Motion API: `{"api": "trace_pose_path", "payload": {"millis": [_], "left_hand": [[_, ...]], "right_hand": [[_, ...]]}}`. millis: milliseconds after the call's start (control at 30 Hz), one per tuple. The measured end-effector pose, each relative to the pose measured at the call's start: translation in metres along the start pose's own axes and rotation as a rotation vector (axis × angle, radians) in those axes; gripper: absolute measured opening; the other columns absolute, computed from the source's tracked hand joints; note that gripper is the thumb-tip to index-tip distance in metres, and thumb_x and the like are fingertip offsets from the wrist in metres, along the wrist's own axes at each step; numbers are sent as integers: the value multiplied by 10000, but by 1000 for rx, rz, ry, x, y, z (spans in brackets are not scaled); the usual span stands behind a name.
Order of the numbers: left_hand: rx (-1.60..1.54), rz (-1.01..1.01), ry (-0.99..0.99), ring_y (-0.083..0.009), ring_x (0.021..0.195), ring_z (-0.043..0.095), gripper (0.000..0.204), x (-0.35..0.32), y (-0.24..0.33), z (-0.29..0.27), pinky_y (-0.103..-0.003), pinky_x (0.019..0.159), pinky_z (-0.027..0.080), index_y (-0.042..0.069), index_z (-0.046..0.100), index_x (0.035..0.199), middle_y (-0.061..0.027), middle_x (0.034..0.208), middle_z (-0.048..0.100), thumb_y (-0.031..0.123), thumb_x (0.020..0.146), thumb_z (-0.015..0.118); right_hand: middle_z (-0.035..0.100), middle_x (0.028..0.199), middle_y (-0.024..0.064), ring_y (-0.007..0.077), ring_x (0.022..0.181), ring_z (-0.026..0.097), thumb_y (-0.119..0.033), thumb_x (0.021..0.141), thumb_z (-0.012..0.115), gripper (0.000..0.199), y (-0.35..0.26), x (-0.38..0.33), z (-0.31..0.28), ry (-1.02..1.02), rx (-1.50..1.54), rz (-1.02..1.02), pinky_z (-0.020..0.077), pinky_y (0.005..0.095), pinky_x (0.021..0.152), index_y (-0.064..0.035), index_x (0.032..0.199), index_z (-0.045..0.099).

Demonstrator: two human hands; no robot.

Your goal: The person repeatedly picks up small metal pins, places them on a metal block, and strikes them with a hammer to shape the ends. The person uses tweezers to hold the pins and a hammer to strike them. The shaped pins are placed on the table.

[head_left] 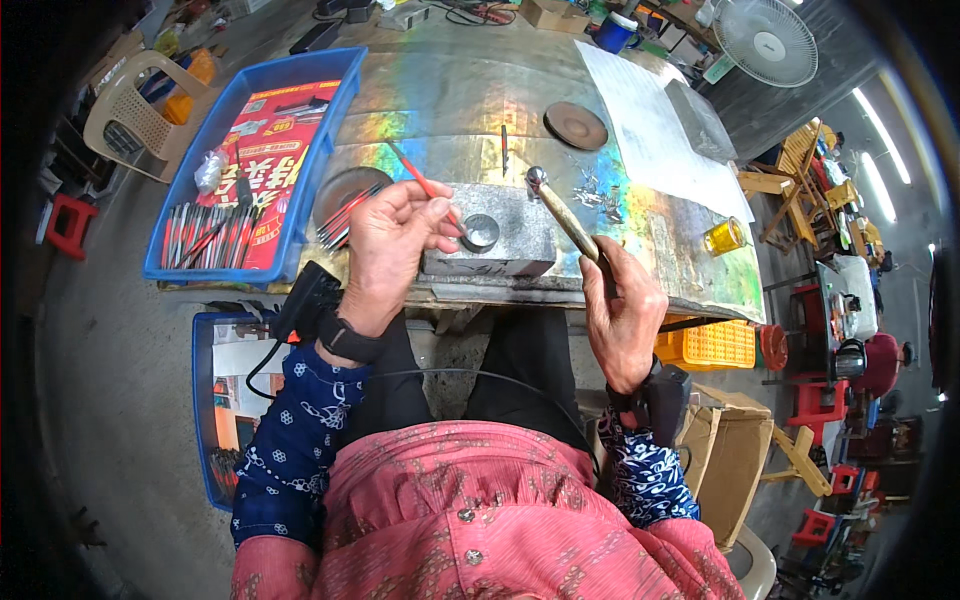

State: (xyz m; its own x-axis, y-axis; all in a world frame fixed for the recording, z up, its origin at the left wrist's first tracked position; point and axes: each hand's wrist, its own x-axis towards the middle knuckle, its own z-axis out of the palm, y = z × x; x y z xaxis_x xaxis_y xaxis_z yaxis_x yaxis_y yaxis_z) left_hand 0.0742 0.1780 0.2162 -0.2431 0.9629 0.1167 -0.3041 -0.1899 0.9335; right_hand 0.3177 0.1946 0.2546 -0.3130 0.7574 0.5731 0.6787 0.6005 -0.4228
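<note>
My left hand (392, 235) pinches a slim red stick (418, 172), its lower end close to a small round metal piece (481, 232). That piece sits on a heavy grey block (500, 262) at the table's near edge. In my right hand (624, 305) is a hammer (565, 215), gripped by its worn handle. The hammer's small shiny head points up and left, apart from the block's round piece. Beside my left hand, several red and dark sticks (338, 228) lie across a round dark dish (345, 190).
A blue tray (352, 75) with bundled sticks stands on the left. Beyond the block lie a thin stick (504, 150), a round brown disc (575, 125) and scattered metal bits (600, 192). A yellow jar (725, 236) stands by the right edge, near a white sheet (640, 110).
</note>
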Motion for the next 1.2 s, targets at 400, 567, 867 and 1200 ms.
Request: {"api": "trace_pose_path", "payload": {"millis": [400, 567, 867, 1200], "left_hand": [[-46, -56, 95, -160, 755, 674, 224, -16, 8, -41, -247, 633, 583, -26, 585, 1130, -125, 918, 665, 106, 950, 598], [206, 25, 147, -142, 721, 657, 190, -15, 13, -66, -233, 606, 557, -18, 607, 1099, -94, 850, 670, 62, 926, 608], [1550, 378, 65, -357, 798, 637, 178, -5, 10, -99, -423, 668, 511, 26, 649, 982, -160, 889, 649, 90, 817, 640], [1867, 334, 29, -328, 780, 650, 74, -1, -10, -89, -422, 634, 521, 34, 600, 844, -148, 853, 590, 16, 787, 558]], "right_hand": [[527, 908, 153, 344, 831, 557, 3, 719, 666, 483, 15, -18, 50, 13, -208, -37, 464, 437, 684, -70, 1189, 579], [521, 949, 155, 347, 884, 567, -28, 761, 674, 469, 16, -25, 56, -60, -198, 18, 482, 438, 711, -88, 1213, 564], [543, 989, 160, 349, 877, 588, -77, 825, 665, 385, 18, -19, 58, -119, -152, 25, 494, 431, 725, -72, 1198, 570], [546, 999, 171, 368, 864, 596, -103, 845, 664, 371, 14, -17, 56, -146, -174, 59, 495, 437, 722, -89, 1203, 570]]}}
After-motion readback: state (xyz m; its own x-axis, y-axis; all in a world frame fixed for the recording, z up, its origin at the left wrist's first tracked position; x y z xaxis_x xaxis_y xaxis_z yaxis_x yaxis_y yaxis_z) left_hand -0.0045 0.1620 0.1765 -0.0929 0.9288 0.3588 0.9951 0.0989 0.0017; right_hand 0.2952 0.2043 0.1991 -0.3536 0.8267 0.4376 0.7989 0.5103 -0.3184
